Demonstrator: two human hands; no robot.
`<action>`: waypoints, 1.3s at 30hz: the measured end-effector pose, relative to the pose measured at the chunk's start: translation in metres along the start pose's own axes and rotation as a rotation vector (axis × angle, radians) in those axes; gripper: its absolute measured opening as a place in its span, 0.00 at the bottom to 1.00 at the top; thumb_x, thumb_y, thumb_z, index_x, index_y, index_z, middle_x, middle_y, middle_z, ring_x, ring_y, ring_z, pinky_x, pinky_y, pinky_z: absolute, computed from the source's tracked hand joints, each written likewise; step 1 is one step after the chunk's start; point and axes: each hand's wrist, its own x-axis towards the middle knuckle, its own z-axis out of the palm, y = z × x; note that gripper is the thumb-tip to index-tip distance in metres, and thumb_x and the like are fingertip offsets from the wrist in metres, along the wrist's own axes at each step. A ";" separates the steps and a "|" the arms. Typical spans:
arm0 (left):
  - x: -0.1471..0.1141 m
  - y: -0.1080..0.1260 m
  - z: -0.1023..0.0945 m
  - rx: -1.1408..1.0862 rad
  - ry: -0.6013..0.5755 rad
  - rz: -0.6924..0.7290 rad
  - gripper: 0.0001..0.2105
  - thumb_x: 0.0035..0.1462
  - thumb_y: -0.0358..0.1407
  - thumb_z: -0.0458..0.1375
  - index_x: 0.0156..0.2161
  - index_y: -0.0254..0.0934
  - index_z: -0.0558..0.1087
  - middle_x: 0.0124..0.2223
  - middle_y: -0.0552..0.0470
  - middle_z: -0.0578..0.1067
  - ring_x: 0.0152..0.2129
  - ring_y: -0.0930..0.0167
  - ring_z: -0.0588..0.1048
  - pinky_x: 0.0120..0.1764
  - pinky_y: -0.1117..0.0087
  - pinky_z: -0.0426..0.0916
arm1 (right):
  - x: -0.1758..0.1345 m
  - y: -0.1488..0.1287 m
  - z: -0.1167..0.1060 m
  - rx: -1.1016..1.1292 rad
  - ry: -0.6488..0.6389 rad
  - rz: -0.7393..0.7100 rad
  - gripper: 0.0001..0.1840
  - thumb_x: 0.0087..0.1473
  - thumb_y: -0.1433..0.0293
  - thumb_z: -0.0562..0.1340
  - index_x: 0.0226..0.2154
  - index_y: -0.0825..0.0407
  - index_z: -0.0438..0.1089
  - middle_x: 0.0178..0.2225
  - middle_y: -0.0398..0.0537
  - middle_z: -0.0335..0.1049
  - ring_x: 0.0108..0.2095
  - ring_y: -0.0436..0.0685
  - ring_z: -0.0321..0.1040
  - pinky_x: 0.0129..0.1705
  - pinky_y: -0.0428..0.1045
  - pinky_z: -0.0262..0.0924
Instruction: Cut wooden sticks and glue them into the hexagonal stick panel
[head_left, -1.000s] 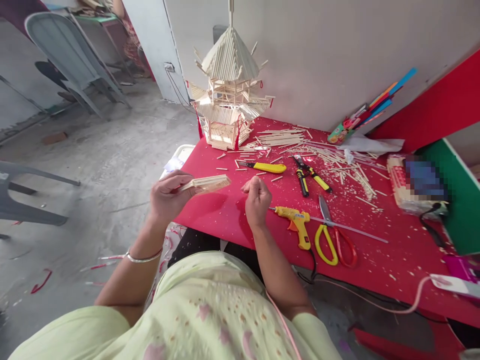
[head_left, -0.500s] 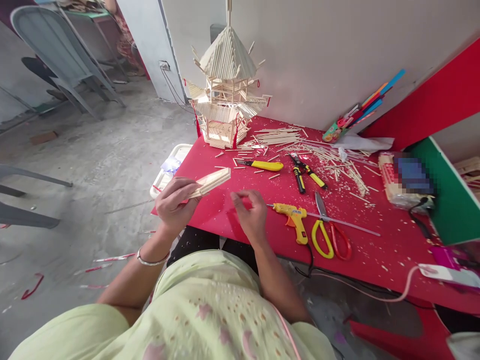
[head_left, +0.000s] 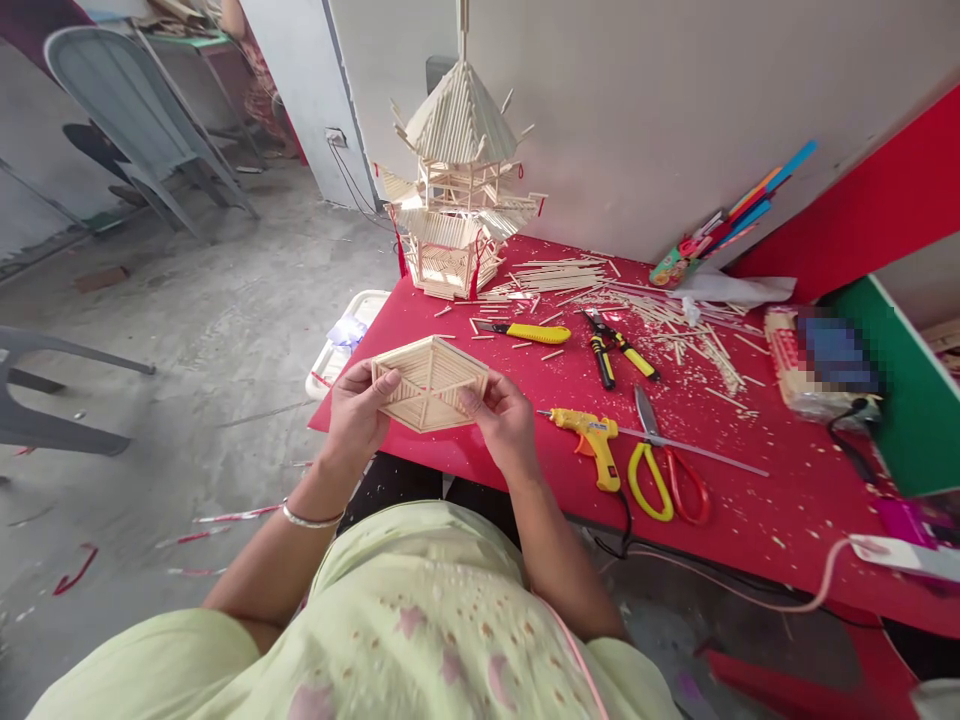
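Observation:
Between both hands, over the front left part of the red table (head_left: 442, 455), is a flat hexagonal panel (head_left: 429, 395) made of thin wooden sticks set in triangular sections. My left hand (head_left: 361, 405) grips its left corner with the thumb on top. At the right corner, my right hand (head_left: 504, 415) pinches it the same way. A yellow glue gun (head_left: 592, 435) lies to the right of my right hand, with scissors (head_left: 651, 475) beside it. Beyond the panel are a yellow utility knife (head_left: 536, 332) and black-and-yellow pliers (head_left: 606, 345).
A pagoda model (head_left: 457, 140) of sticks stands at the table's back left. Loose sticks (head_left: 562, 275) lie behind the tools. A cup of colored pens (head_left: 671, 265) leans near the wall. A white tray (head_left: 319, 370) sits left of the table, and a grey chair (head_left: 127, 90) stands farther back.
My right hand has moved onto the panel's right corner and grips it. The panel has turned from a steep tilt to face up, showing its full hexagon.

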 end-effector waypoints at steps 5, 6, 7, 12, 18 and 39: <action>0.009 -0.007 -0.001 -0.034 -0.102 -0.123 0.24 0.53 0.57 0.70 0.41 0.37 0.78 0.35 0.47 0.82 0.29 0.69 0.80 0.30 0.70 0.73 | 0.004 0.001 -0.004 0.039 0.128 0.072 0.22 0.50 0.51 0.75 0.39 0.49 0.79 0.36 0.45 0.82 0.35 0.57 0.77 0.40 0.51 0.73; 0.013 -0.007 -0.003 -0.028 -0.076 -0.107 0.24 0.54 0.57 0.70 0.41 0.36 0.78 0.36 0.47 0.81 0.29 0.70 0.79 0.30 0.71 0.73 | 0.005 0.003 -0.005 0.048 0.145 0.069 0.22 0.49 0.51 0.75 0.39 0.50 0.79 0.36 0.46 0.82 0.36 0.57 0.77 0.40 0.51 0.72; 0.018 -0.008 -0.007 -0.016 -0.023 -0.074 0.23 0.54 0.55 0.71 0.41 0.36 0.78 0.35 0.49 0.80 0.29 0.72 0.78 0.31 0.73 0.72 | 0.007 0.005 -0.007 0.053 0.159 0.063 0.22 0.49 0.51 0.75 0.39 0.50 0.79 0.36 0.46 0.82 0.36 0.57 0.77 0.41 0.51 0.72; 0.036 -0.006 -0.025 0.152 0.221 0.097 0.20 0.49 0.49 0.75 0.31 0.36 0.73 0.24 0.58 0.72 0.19 0.79 0.68 0.24 0.77 0.63 | 0.012 0.018 -0.009 0.077 0.183 0.094 0.22 0.50 0.53 0.76 0.41 0.50 0.80 0.38 0.47 0.82 0.37 0.57 0.78 0.42 0.51 0.72; 0.044 -0.006 -0.029 0.248 0.172 0.141 0.27 0.58 0.57 0.66 0.21 0.38 0.66 0.17 0.57 0.63 0.14 0.78 0.62 0.18 0.74 0.55 | 0.015 0.024 -0.009 0.091 0.183 0.135 0.24 0.50 0.54 0.76 0.45 0.51 0.80 0.40 0.48 0.83 0.38 0.58 0.79 0.43 0.52 0.73; 0.048 -0.017 -0.031 0.506 0.044 -0.026 0.15 0.58 0.46 0.66 0.29 0.36 0.81 0.22 0.52 0.72 0.18 0.77 0.65 0.21 0.74 0.58 | 0.018 0.025 -0.005 0.216 0.357 0.129 0.23 0.52 0.56 0.74 0.47 0.50 0.78 0.48 0.50 0.83 0.47 0.60 0.80 0.52 0.55 0.74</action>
